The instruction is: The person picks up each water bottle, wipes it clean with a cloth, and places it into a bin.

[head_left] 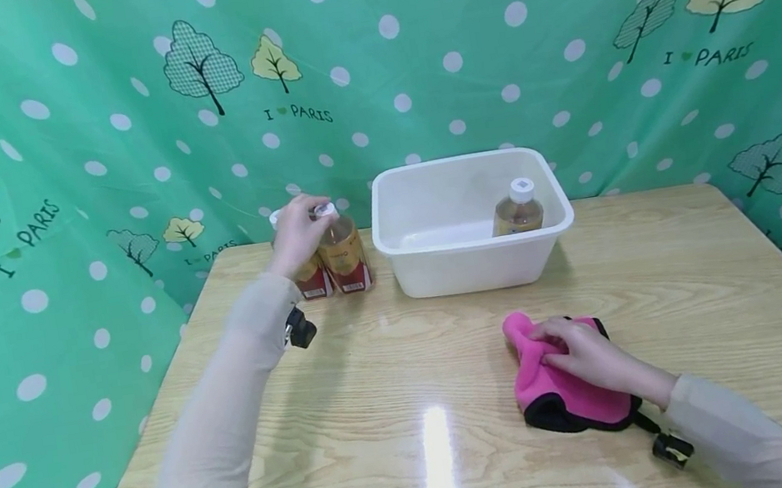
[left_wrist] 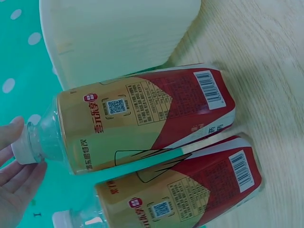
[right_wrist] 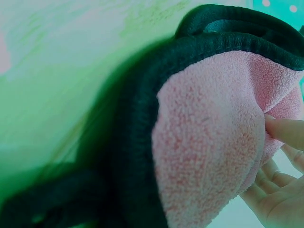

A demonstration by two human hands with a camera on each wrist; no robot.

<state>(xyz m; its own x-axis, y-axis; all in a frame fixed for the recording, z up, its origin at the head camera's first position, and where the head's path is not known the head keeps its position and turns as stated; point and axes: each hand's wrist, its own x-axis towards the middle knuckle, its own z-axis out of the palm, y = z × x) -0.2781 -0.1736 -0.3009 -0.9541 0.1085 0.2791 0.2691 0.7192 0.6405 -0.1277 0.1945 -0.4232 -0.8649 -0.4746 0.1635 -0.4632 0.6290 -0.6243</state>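
Observation:
My left hand [head_left: 299,237] pinches the white cap of a bottle [head_left: 346,263] with a gold and red label, at the back left of the table. A second bottle [left_wrist: 175,199] with the same label stands close beside it. In the left wrist view, thumb and fingers [left_wrist: 28,183] lie around the cap [left_wrist: 24,146]. My right hand [head_left: 590,356] pinches a fold of a fuzzy pink cloth [head_left: 589,400] with black edging, crumpled on the table front right. Up close in the right wrist view, the thumb [right_wrist: 287,132] presses into the cloth [right_wrist: 209,128].
A white plastic tub [head_left: 470,268] stands at the back centre, right of the two bottles. Inside it, toward the right, is another white-capped bottle [head_left: 517,212]. A green patterned curtain [head_left: 407,47] hangs behind the wooden table [head_left: 356,418].

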